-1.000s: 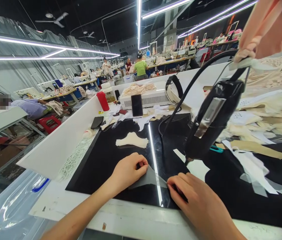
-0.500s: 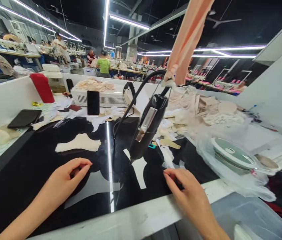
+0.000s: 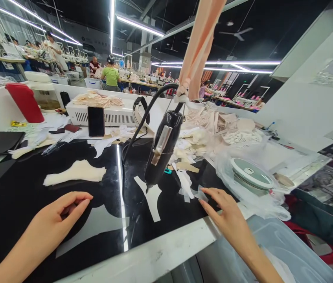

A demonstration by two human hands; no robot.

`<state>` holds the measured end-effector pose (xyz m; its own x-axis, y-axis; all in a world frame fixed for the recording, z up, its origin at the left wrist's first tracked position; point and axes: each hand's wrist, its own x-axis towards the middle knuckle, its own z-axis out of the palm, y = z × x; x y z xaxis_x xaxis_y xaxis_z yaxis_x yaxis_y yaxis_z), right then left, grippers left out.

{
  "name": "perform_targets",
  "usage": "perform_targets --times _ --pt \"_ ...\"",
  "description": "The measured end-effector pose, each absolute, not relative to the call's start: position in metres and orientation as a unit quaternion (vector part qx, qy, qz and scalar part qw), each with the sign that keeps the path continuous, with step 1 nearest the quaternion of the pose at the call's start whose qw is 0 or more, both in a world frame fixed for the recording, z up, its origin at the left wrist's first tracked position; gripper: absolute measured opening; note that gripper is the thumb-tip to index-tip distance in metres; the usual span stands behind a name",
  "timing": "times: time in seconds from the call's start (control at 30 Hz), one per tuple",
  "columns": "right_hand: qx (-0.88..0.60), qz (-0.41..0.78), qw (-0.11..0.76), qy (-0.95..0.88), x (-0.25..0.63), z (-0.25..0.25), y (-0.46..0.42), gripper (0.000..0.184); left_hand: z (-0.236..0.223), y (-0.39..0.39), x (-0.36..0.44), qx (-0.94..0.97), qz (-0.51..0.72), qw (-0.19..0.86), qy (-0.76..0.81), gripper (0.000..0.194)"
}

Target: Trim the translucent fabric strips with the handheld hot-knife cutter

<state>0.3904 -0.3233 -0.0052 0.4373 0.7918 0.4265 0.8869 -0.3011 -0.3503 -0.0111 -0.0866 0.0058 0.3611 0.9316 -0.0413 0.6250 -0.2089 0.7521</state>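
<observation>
Probably the sheet (image 3: 92, 226) is very light: it is thin and translucent, and looks more limp than stiff. On the glossy black board (image 3: 178, 210) it seems likely to slide under a fingertip or cling flat, and a hard pinch might crease it. Its narrow right end looks the best place to take hold, with a nail slipped under the edge; two hands, one at each end, should keep it from curling. The film (image 3: 199, 193) by the white strips (image 3: 184, 181) looks just as flimsy and calls for a soft pinch at a free corner.

The sheet lies flat on the near part of the board, to the right of the left hand (image 3: 57, 224), its left end reaching back toward the wrist. That hand is narrow, thumb and forefinger nearly meeting just beyond the sheet's far edge, with nothing visible between them. The right hand (image 3: 231, 220) is wider, thumb and forefinger parted, with the film right at their tips; whether they touch it, I cannot tell. Between the hands lies a white piece (image 3: 153, 199), under the tip of the hanging tool (image 3: 162, 151). The cream pad (image 3: 76, 172) rests past the left fingertips, apart from them.
</observation>
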Motion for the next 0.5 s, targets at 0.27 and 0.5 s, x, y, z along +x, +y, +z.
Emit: perform_targets --times 0.27,0.5 --pt "-0.788 -0.063 0.3 -0.533 0.389 0.0 -0.309 0.025 0.005 -0.088 -0.013 0.744 0.219 0.348 0.527 0.049" --pt "-0.795 -0.031 0.379 -0.473 0.396 0.023 -0.312 0.039 0.004 -0.086 -0.012 0.735 0.218 0.361 0.53 0.053"
